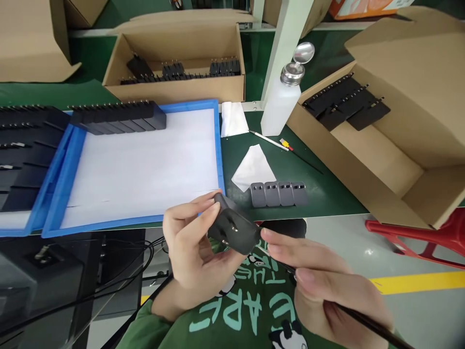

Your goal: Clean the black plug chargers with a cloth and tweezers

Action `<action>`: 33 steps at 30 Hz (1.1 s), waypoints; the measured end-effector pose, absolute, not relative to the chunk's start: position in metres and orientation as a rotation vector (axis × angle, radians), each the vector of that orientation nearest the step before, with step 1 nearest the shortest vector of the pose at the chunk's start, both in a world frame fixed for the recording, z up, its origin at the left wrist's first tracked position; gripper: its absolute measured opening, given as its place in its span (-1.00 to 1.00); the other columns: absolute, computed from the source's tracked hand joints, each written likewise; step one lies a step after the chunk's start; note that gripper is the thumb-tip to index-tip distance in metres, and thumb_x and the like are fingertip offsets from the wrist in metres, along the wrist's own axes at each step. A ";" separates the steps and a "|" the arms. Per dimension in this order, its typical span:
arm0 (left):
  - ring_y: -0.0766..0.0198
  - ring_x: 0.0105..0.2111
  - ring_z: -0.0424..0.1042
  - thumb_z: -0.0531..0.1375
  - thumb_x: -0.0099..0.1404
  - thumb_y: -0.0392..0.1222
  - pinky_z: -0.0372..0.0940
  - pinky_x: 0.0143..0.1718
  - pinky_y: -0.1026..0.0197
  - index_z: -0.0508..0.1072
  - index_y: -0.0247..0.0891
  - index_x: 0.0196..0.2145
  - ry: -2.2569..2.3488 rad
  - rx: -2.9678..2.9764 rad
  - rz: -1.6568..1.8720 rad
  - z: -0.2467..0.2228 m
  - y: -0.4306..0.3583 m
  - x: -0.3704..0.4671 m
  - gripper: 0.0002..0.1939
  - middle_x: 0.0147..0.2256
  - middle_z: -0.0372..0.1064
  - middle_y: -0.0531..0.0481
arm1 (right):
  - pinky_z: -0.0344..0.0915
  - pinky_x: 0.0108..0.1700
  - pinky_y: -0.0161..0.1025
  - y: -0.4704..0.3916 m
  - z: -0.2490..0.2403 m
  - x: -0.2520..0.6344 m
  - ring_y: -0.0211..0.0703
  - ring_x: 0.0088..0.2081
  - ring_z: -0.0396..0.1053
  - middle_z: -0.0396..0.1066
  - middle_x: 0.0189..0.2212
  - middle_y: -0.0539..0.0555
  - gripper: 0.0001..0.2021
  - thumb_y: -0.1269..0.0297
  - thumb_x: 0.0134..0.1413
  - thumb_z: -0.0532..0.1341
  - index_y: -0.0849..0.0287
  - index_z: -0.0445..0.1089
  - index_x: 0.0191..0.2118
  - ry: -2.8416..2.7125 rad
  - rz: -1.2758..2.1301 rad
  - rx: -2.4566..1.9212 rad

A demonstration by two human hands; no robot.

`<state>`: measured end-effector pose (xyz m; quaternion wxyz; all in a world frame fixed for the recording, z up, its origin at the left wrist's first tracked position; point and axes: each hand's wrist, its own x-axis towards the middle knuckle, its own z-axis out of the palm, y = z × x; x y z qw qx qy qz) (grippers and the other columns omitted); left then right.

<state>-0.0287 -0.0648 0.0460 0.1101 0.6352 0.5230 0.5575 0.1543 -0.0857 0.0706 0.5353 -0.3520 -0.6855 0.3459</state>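
Left hand (191,252) has the plug (245,235) pinched — long side slanting down toward the right hand (334,286), which sits right of the plug, gripping a thin stick (358,318) aimed its way.

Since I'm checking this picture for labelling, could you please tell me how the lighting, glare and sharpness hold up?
Head view: bright light on the white tray liner, fairly even; head view: small glare spot on the grey floor, highlights on the metal bottle lid; head view: black adapter dark but its prongs readable, left hand and right hand without obvious motion blur.
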 end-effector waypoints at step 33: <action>-0.03 0.02 0.49 0.43 0.01 -0.40 0.54 0.01 -0.22 0.37 0.03 0.15 1.612 1.857 1.639 0.047 -0.074 -0.026 -0.22 -0.03 0.27 -0.05 | 0.65 -0.09 0.06 -0.092 0.075 0.153 0.14 0.06 0.54 0.60 -0.07 0.17 -0.57 0.57 0.21 0.10 0.10 0.42 0.13 -1.701 0.738 -0.844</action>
